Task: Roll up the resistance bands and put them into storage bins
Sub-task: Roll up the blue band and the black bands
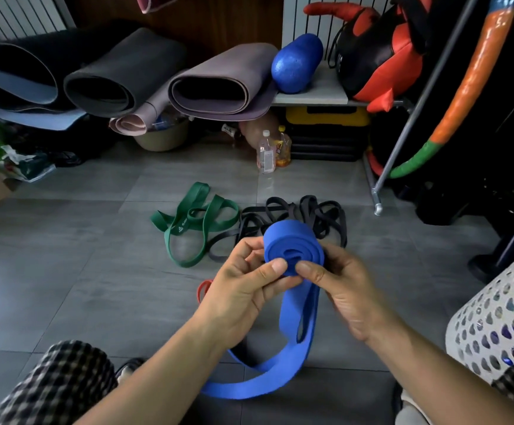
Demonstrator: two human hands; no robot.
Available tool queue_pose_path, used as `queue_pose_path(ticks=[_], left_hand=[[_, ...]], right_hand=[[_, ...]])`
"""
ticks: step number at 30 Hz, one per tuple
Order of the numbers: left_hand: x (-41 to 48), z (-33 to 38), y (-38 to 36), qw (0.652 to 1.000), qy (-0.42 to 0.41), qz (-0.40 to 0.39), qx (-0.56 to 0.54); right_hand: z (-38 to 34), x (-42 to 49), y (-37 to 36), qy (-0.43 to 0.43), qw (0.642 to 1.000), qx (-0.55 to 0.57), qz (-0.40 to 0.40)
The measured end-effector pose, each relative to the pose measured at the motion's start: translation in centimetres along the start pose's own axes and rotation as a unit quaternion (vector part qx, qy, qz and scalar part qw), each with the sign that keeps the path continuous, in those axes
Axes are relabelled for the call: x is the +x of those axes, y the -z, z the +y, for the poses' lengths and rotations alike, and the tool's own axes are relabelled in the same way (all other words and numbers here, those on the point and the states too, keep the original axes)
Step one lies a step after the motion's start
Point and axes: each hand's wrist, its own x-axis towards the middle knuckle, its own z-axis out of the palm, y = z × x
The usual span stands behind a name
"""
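A wide blue resistance band (292,243) is partly wound into a thick coil held up in front of me. My left hand (243,286) grips the coil's left side, thumb on its face. My right hand (344,286) holds the right side, thumb pressing near the centre. The band's loose tail (280,372) hangs down and loops on the floor. Beyond the coil lie a green band (194,222) and a tangle of black bands (310,216). A red band (203,288) peeks out left of my left hand. A white perforated bin (495,320) stands at the right.
Rolled yoga mats (120,75) and a blue foam roller (295,62) sit on a low shelf at the back. Two bottles (272,151) stand on the grey tile floor beneath it. A metal rack leg (378,197) and dark equipment fill the right side. My checked trouser knee (56,381) is at lower left.
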Motion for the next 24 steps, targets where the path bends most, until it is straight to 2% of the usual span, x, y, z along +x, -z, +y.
queue_pose_path(ticks=[2,3,4,5,6,7,8,9,11,13,16,20,22,24], left_hand=[[0.3,0.6,0.4,0.983,-0.007,0.005,0.182],[0.5,0.8,0.7,0.951,-0.018,0.010,0.308],[0.7,1.0,1.0,0.909,-0.031,0.008,0.415],[0.9,1.1,1.1,0.870,-0.041,-0.007,0.491],[0.9,1.2,1.2,0.845,-0.047,-0.025,0.532],[0.9,1.1,1.2,0.841,-0.049,-0.037,0.538],[0.8,1.2,1.1,0.859,-0.046,-0.036,0.508],[0.7,1.2,0.9,0.892,-0.039,-0.031,0.449],[0.6,1.0,0.6,0.946,-0.038,-0.026,0.320],[0.5,0.5,0.3,0.973,-0.050,-0.030,0.223],[0.4,-0.2,-0.2,0.990,-0.060,-0.025,0.129],[0.3,-1.1,-0.6,0.997,-0.059,-0.030,0.028],[0.3,-1.2,-0.6,0.999,-0.031,-0.028,0.022],[0.7,-0.8,-0.4,0.992,0.003,-0.019,0.122]], right_hand=[[-0.7,0.2,0.7,-0.024,0.996,-0.086,0.011],[-0.8,0.3,1.2,-0.027,0.983,-0.181,0.012],[-0.8,0.4,1.6,-0.019,0.955,-0.295,0.005],[-0.8,0.3,1.7,-0.009,0.919,-0.394,-0.011],[-0.7,0.3,1.7,0.001,0.895,-0.446,-0.026],[-0.8,0.2,1.7,0.005,0.891,-0.452,-0.033],[-1.0,0.2,1.6,0.005,0.904,-0.427,-0.034],[-1.2,0.2,1.5,-0.001,0.930,-0.366,-0.027],[-2.0,0.1,1.6,-0.014,0.982,-0.189,-0.017],[-2.4,0.0,1.7,-0.006,0.998,-0.064,-0.022],[-2.2,-0.1,1.1,0.022,0.999,-0.022,-0.025],[-1.5,-0.5,0.6,0.018,1.000,0.014,-0.006],[-1.3,-0.5,1.0,0.006,1.000,0.002,0.000],[-1.8,-0.4,1.5,-0.015,0.999,-0.042,-0.001]])
